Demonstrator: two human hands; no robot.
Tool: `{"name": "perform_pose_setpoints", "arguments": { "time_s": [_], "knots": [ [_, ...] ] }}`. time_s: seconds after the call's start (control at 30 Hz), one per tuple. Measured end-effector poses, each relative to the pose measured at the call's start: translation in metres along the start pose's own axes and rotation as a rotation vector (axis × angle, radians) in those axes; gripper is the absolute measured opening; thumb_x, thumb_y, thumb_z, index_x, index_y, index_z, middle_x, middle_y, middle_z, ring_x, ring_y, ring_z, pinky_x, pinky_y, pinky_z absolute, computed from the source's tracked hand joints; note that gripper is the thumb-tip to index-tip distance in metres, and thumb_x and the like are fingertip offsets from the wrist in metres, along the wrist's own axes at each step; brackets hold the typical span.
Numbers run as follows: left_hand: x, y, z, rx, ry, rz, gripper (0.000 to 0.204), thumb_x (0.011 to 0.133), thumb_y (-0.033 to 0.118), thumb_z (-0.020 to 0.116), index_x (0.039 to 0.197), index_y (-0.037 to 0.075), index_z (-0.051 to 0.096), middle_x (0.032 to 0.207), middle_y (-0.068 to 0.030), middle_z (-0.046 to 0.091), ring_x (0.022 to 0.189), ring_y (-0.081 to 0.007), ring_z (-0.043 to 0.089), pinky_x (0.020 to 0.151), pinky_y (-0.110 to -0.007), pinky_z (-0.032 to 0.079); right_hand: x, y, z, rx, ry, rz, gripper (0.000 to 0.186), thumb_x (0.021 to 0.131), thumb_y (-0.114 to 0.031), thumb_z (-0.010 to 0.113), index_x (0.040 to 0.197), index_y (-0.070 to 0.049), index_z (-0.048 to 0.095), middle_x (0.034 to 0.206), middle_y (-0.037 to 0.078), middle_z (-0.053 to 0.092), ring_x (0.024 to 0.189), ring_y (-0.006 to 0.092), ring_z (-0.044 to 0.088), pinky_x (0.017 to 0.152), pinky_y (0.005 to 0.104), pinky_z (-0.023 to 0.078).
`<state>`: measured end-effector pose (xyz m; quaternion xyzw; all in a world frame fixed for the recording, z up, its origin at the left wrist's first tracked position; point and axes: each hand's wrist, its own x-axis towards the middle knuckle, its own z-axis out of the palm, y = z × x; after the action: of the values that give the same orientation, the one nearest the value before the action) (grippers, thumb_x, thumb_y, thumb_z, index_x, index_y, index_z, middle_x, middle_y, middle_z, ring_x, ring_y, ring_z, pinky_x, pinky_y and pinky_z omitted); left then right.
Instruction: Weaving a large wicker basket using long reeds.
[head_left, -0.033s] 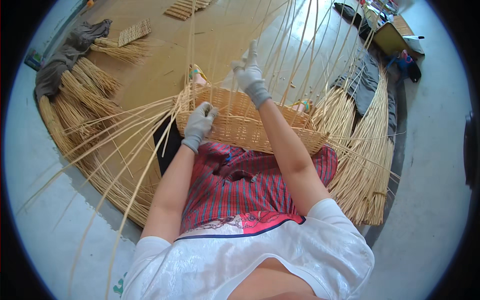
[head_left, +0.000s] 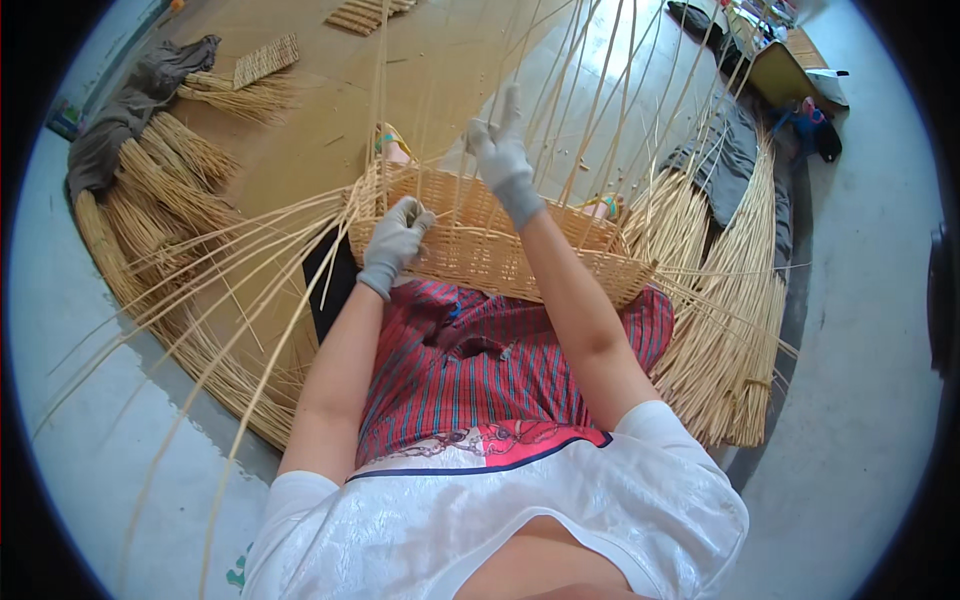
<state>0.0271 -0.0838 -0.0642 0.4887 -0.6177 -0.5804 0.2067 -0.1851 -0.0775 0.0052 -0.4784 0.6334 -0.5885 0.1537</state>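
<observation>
A half-woven cane basket, long and boxy, lies across my lap with thin upright stakes rising from its walls. My left hand, in a grey-white glove, is at the left part of the near wall. Its thumb and fingertips pinch together on a thin cane strand at the weave. Above the basket my gloved right hand is raised among the stakes, fingers stretched upward and thumb apart. I see nothing gripped in it. Long loose canes fan out from the basket's left end, and shorter ends stick out at the right.
Bundles of cane lie along the left under a grey cloth. More bundles with dark cloth stand on the right. Woven mats are on the floor ahead. A tilted box and a blue item sit far right.
My left hand has shifted slightly up at the near wall. My right hand has moved a little right and down, still stretched out. The loose canes at the left have swayed slightly.
</observation>
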Motion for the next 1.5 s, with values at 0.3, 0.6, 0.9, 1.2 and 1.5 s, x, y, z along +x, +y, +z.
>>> {"name": "perform_pose_setpoints", "arguments": {
  "time_s": [0.3,0.6,0.9,1.2,1.5],
  "knots": [
    [0.014,0.014,0.029,-0.327,0.166,-0.176,0.042,0.088,0.029,0.088,0.081,0.013,0.050,0.055,-0.0013,0.055,0.032,-0.0149,0.049,0.030,-0.031,0.037,-0.160,0.024,-0.066,0.584,0.059,0.300,0.027,0.113,-0.029,0.053,0.110,-0.005,0.063,0.093,0.008,0.069,0.092,0.0229,0.073,0.093,0.0361,0.058],
    [-0.005,0.044,0.048,0.321,0.443,0.749,0.025,0.104,0.025,0.066,0.120,0.006,0.063,0.108,-0.0187,0.074,0.092,-0.0382,0.074,0.073,-0.046,0.059,-0.168,0.058,-0.134,0.603,0.343,0.658,0.014,0.102,-0.008,0.068,0.117,-0.007,0.068,0.110,0.009,0.075,0.097,0.0198,0.075,0.083,0.0330,0.064],
    [0.010,0.047,0.085,0.528,-0.183,-0.070,0.059,0.104,0.058,0.048,0.117,0.007,0.073,0.108,-0.0206,0.076,0.107,-0.0425,0.070,0.094,-0.051,0.053,-0.003,0.029,-0.071,-0.543,-0.049,-0.127,0.072,0.095,0.003,0.057,0.162,-0.013,0.035,0.133,0.015,0.070,0.116,0.0215,0.071,0.089,0.0377,0.059],
    [-0.025,0.053,0.124,0.372,0.305,0.588,0.056,0.095,0.020,0.068,0.150,0.017,0.055,0.131,-0.0211,0.062,0.107,-0.0338,0.071,0.090,-0.040,0.056,-0.155,0.061,-0.181,0.223,0.427,0.525,0.024,0.106,-0.012,0.060,0.129,-0.004,0.057,0.098,0.007,0.074,0.096,0.0184,0.073,0.081,0.0330,0.060],
    [-0.038,0.042,0.182,0.981,-0.012,0.696,0.073,0.088,0.006,0.067,0.155,0.028,0.051,0.121,-0.0168,0.058,0.094,-0.0354,0.066,0.081,-0.047,0.056,-0.077,0.058,-0.204,0.228,0.175,-0.017,0.053,0.105,-0.007,0.052,0.156,-0.012,0.042,0.129,0.021,0.066,0.107,0.0268,0.073,0.083,0.0352,0.061]
  ]
}}
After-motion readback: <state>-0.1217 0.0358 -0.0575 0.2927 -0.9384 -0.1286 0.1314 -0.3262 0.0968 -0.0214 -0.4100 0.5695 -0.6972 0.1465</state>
